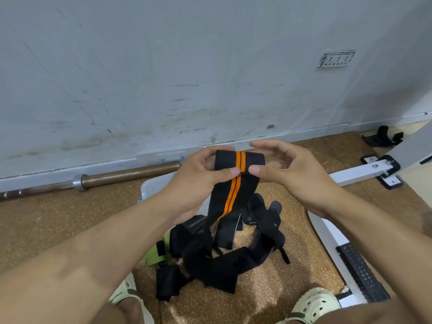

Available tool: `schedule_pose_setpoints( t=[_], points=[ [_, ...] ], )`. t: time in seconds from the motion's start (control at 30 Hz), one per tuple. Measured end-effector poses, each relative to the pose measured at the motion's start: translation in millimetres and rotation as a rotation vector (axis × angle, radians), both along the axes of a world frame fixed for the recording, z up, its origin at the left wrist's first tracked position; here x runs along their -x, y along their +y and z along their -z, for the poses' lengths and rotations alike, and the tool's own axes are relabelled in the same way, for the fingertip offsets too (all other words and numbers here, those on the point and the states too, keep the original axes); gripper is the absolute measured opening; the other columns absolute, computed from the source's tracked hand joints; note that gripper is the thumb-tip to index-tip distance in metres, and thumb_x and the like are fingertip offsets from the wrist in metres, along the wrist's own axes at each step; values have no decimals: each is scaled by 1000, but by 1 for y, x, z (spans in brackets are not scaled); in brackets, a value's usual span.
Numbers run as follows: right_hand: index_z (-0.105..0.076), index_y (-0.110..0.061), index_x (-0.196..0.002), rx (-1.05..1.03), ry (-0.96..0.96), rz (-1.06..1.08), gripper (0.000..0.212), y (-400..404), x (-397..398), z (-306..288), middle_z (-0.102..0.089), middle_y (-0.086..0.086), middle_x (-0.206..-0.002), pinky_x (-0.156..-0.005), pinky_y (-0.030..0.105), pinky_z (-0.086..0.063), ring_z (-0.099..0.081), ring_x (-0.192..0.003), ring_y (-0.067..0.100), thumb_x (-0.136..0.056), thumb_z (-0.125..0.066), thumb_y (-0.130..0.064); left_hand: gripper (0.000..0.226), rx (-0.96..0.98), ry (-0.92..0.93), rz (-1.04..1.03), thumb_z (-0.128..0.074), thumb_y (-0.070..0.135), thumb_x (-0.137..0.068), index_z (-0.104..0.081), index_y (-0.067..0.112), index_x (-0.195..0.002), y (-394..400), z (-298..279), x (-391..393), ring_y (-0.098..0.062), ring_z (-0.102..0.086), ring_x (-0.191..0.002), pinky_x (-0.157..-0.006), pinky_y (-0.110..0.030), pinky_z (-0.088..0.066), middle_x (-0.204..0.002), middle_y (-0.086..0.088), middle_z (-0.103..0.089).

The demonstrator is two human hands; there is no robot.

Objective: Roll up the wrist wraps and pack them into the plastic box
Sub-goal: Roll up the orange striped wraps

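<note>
Both hands are raised above the floor, working on a black elastic wrist wrap with an orange centre stripe (236, 183). Its upper end is folded over into the start of a roll, and the rest hangs down toward the floor. The left hand (201, 181) grips the left side of the fold, thumb pressed on the front just beside the stripe and the fingers curled behind the fabric. The right hand (287, 169) pinches the right side of the fold with its thumb on the front; its other fingers arch over the top, loosely curved, and how far they touch the wrap cannot be told.

Below the hands, on the brown cork-textured floor (58, 220), lies a loose pile of black fabric wraps and straps (222, 256), unrolled and tangled, with a green strap (155, 254) poking out at its left edge. The hanging tail of the striped wrap reaches down to this pile.

Just beyond the pile, partly hidden behind the left hand and forearm, sits a clear plastic box (152, 185); what it holds is not visible.

Far left, a metal barbell bar (93, 180) lies along the foot of the scuffed grey wall (163, 78). To the right runs a white metal frame (364, 171) with a black grid plate near its closer end. Another black strap (383, 136) lies far right by the wall. Two pale green perforated clogs (313, 305) show at the near edge.
</note>
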State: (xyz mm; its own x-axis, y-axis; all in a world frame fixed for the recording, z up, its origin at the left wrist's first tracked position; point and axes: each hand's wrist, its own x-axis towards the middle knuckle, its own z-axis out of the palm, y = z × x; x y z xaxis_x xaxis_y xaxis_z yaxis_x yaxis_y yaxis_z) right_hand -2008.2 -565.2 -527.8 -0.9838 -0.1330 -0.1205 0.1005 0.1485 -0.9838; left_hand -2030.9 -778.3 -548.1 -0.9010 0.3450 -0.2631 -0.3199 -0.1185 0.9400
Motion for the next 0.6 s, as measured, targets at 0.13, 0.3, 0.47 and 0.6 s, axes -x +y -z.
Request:
schedule_pose_setpoints(
  t=[0.13,0.3,0.47,0.6],
  points=[
    [-67,-14,-129,52,-84,-46,57,3,3,4,-79,6,-111,-80,26,-62,-77,-100,22,-73,-80,-13,43,-38,20,40,-67,0,-91,-62,20,-129,2,1,-2,-21,-72,-104,-95,-36,-57,-105,-2,-77],
    [-69,-14,-127,10,-57,-29,63,4,1,6,-78,19,-106,-92,36,-61,-77,-99,27,-65,-84,-15,48,-86,-12,49,-62,2,-95,-54,21,-138,7,4,-5,-16,-72,-106,-97,-33,-56,-107,1,-77],
    [-75,-14,-118,-83,111,16,46,-1,1,9,-75,23,-80,-79,35,-64,-75,-77,36,-74,-86,-12,43,-53,-9,47,-63,3,-96,-59,22,-135,8,3,-6,-21,-73,-106,-92,-37,-59,-112,-4,-76],
    [-76,-10,-108,-82,248,77,37,-7,-2,6,-80,-5,-88,-74,16,-58,-75,-80,5,-73,-85,-3,31,-17,-45,120,-62,25,-97,-64,19,-128,10,-3,-10,-18,-74,-102,-88,-40,-61,-110,-2,-77]
  ],
)
